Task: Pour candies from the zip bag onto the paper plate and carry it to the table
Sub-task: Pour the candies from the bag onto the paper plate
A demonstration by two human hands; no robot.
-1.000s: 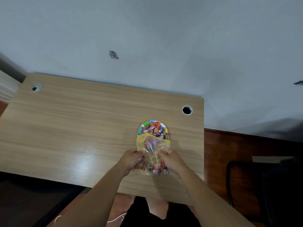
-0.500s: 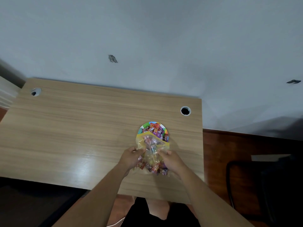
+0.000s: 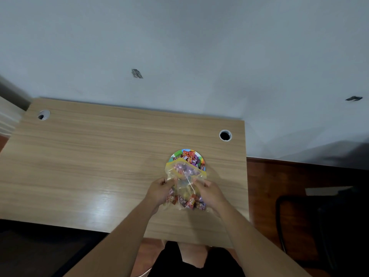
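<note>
Both hands, left hand [image 3: 159, 191] and right hand [image 3: 209, 191], pinch zip bag [image 3: 184, 182]; mouth over paper plate [image 3: 187, 156] beyond them. Risk: candies [image 3: 189, 201] overshoot small plate.

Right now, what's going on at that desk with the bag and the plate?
A person is holding a clear zip bag with both hands, the left hand and right hand gripping its sides. The bag's yellow-edged mouth points at a colourful paper plate on the wooden desk. Some candies already lie on the plate, while a bunch more sit in the bag's near end, so the pouring isn't finished.
</note>
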